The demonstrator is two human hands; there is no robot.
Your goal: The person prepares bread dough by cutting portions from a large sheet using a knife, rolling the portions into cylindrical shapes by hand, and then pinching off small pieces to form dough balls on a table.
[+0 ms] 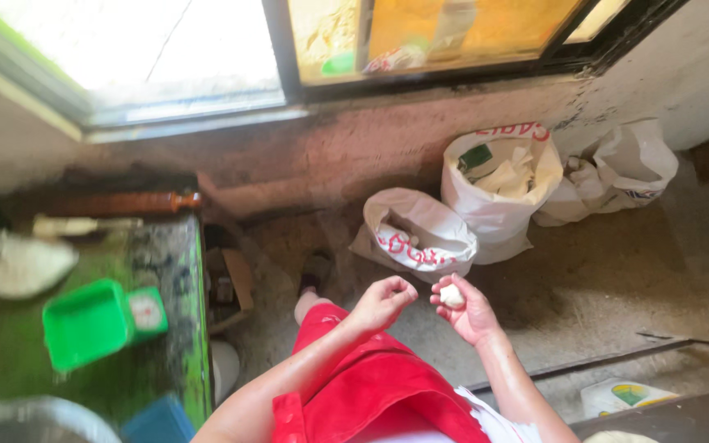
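Cradling a small pale lump of dough, the right hand sits palm-up in front of the person's red garment, above a dusty concrete floor. The fingers curl loosely round the lump, closed on it without squeezing; it rests in the hollow between the thumb and the bent fingertips, touching both. The left hand hovers just beside it, empty, its fingers bent and drawn together at the tips, not touching the lump.

Judging by its rounded, slightly uneven shape, the lump looks soft and light, likely a little sticky, and would deform under a hard pinch. A gentle hold from underneath, with fingertips around its sides, looks the safest way to take it; pinching the top would probably dent or stretch it.

On the floor beyond the hands stand three white sacks, their mouths open, below a dark-framed window. To the left a green worktop carries a green plastic container, a small kitchen scale, a white plastic bag and a brown rolling pin at its far edge. The view is somewhat blurred there, so finer detail cannot be told.
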